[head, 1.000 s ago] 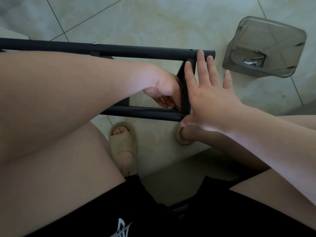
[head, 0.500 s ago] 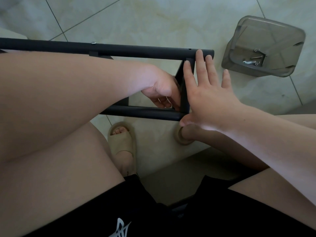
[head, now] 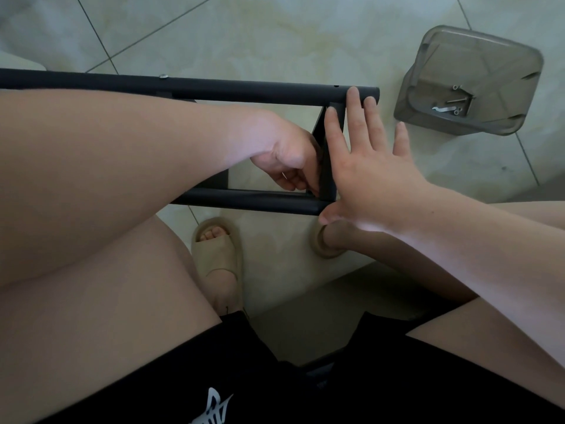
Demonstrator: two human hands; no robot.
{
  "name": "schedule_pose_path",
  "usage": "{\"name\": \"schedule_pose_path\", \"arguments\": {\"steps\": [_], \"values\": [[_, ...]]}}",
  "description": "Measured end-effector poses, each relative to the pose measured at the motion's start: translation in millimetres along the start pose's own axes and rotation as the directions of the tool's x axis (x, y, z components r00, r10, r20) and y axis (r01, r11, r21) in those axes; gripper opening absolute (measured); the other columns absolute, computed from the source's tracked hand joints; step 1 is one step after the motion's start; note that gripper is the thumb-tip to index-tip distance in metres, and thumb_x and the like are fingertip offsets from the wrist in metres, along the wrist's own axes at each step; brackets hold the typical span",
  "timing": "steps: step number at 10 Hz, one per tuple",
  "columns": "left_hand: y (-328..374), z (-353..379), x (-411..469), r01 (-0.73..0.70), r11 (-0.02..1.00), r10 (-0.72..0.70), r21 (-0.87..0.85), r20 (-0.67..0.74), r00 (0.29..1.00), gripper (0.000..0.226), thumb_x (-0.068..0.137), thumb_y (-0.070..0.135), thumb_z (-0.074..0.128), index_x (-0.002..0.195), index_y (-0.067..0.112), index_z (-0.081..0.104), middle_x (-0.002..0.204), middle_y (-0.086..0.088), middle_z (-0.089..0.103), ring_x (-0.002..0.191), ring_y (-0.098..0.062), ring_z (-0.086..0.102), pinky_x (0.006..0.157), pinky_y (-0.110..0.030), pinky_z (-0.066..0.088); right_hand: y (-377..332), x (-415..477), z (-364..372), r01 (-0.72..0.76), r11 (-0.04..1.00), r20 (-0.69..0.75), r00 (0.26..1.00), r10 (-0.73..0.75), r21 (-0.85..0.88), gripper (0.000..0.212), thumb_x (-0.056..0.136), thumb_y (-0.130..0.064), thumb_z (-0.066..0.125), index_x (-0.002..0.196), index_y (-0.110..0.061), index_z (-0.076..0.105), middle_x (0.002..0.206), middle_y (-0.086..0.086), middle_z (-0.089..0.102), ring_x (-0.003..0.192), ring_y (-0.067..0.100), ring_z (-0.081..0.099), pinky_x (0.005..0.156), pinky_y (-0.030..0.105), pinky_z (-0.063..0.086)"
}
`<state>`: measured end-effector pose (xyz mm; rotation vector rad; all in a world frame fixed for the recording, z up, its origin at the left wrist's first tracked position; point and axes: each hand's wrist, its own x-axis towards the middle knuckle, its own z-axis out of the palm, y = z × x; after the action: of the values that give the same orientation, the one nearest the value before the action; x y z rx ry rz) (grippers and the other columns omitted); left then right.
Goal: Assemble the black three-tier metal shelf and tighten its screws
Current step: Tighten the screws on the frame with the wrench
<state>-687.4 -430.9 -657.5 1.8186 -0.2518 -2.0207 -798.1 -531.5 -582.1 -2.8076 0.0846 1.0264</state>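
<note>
The black metal shelf frame (head: pixel 244 90) lies across my lap, with its far tube and near tube (head: pixel 250 203) joined by a short cross bar (head: pixel 328 179) at the right end. My right hand (head: pixel 376 179) lies flat against that cross bar from outside, fingers straight and reaching the far tube. My left hand (head: pixel 287 157) is inside the frame, with its fingers curled against the cross bar's inner face near the lower joint. They pinch a thin pale metal piece that is mostly hidden. A screw head (head: pixel 164 76) sits on the far tube.
A clear grey plastic container (head: pixel 477 56) stands on the tiled floor at upper right and holds a few screws and a small metal key (head: pixel 455 101). My feet in beige slippers (head: pixel 218 249) rest below the frame. My bare legs and black shorts fill the foreground.
My left hand's fingers have shifted slightly at the cross bar. My right hand stays pressed flat in the same place.
</note>
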Motion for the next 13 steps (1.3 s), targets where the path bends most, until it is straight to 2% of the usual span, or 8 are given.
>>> {"name": "schedule_pose_path", "arguments": {"steps": [2,3,4,9,10,11,12,13], "values": [[-1.9,-2.1,0.7,0.024,1.0,-0.024,0.008,0.012,1.0,0.034,0.093,0.006,0.061,0.127,0.004,0.064,0.111,-0.01,0.068,0.082,-0.018,0.062,0.083,-0.034,0.053,0.4,0.6,2.0,0.003,1.0,-0.021,1.0,-0.003,-0.001,0.144,0.071,-0.061,0.082,0.157,-0.009,-0.022,0.16,0.019,-0.035,0.152,0.038,-0.025,0.12,0.064,0.0],[-3.6,-1.0,0.6,0.032,0.999,-0.032,0.04,-0.006,0.999,0.023,0.094,0.012,0.064,0.116,0.008,0.069,0.103,-0.006,0.071,0.073,-0.016,0.064,0.079,-0.033,0.053,0.7,1.0,3.0,0.005,1.0,-0.024,1.0,-0.005,-0.01,0.144,0.071,-0.062,0.081,0.156,-0.009,-0.022,0.16,0.019,-0.035,0.151,0.038,-0.024,0.12,0.064,0.0],[-3.6,1.2,1.5,0.025,0.999,-0.024,0.039,-0.023,0.999,0.016,0.093,0.008,0.064,0.108,0.007,0.069,0.091,-0.005,0.069,0.069,-0.015,0.059,0.079,-0.033,0.051,0.8,1.7,3.7,0.004,1.0,-0.028,1.0,-0.004,-0.009,0.145,0.07,-0.062,0.082,0.156,-0.009,-0.022,0.16,0.019,-0.035,0.152,0.038,-0.024,0.12,0.064,0.001],[-1.2,0.4,0.3,-0.005,1.0,0.005,0.008,0.005,1.0,0.014,0.089,-0.002,0.062,0.099,0.009,0.066,0.077,-0.003,0.064,0.068,-0.013,0.055,0.083,-0.033,0.047,0.5,1.0,2.7,0.005,1.0,-0.027,1.0,-0.005,-0.002,0.143,0.071,-0.06,0.082,0.157,-0.009,-0.021,0.161,0.019,-0.034,0.152,0.038,-0.024,0.12,0.064,0.001],[-1.5,0.2,-0.4,-0.008,1.0,0.008,-0.003,0.012,1.0,0.018,0.089,-0.004,0.061,0.101,0.008,0.067,0.076,-0.002,0.066,0.071,-0.014,0.057,0.083,-0.033,0.048,1.0,0.7,2.3,0.005,1.0,-0.025,1.0,-0.005,-0.006,0.143,0.072,-0.06,0.082,0.157,-0.009,-0.022,0.16,0.019,-0.035,0.152,0.038,-0.024,0.12,0.064,0.001],[-2.0,-0.4,-0.3,-0.006,1.0,0.006,-0.015,0.009,1.0,0.031,0.09,-0.004,0.06,0.119,0.003,0.065,0.098,-0.008,0.069,0.082,-0.018,0.062,0.088,-0.036,0.051,1.2,0.9,2.5,0.007,1.0,-0.027,1.0,-0.008,-0.011,0.143,0.072,-0.061,0.081,0.157,-0.009,-0.022,0.16,0.019,-0.034,0.152,0.038,-0.024,0.12,0.064,0.001],[-1.2,-1.4,-0.6,0.022,1.0,-0.022,-0.002,0.003,1.0,0.033,0.093,0.005,0.06,0.126,0.005,0.064,0.111,-0.01,0.069,0.087,-0.02,0.064,0.087,-0.036,0.053,1.2,1.0,3.1,0.009,1.0,-0.032,0.999,-0.009,-0.015,0.144,0.071,-0.062,0.081,0.156,-0.009,-0.021,0.161,0.02,-0.034,0.152,0.039,-0.023,0.12,0.064,0.002],[-1.5,-0.7,-1.5,0.045,0.999,-0.044,0.024,-0.012,0.999,0.028,0.095,0.011,0.062,0.121,0.007,0.067,0.103,-0.008,0.07,0.079,-0.018,0.063,0.081,-0.035,0.053,0.9,1.2,3.5,0.009,1.0,-0.029,1.0,-0.009,-0.017,0.143,0.072,-0.062,0.081,0.156,-0.009,-0.022,0.16,0.02,-0.034,0.152,0.039,-0.024,0.12,0.064,0.001]]}}
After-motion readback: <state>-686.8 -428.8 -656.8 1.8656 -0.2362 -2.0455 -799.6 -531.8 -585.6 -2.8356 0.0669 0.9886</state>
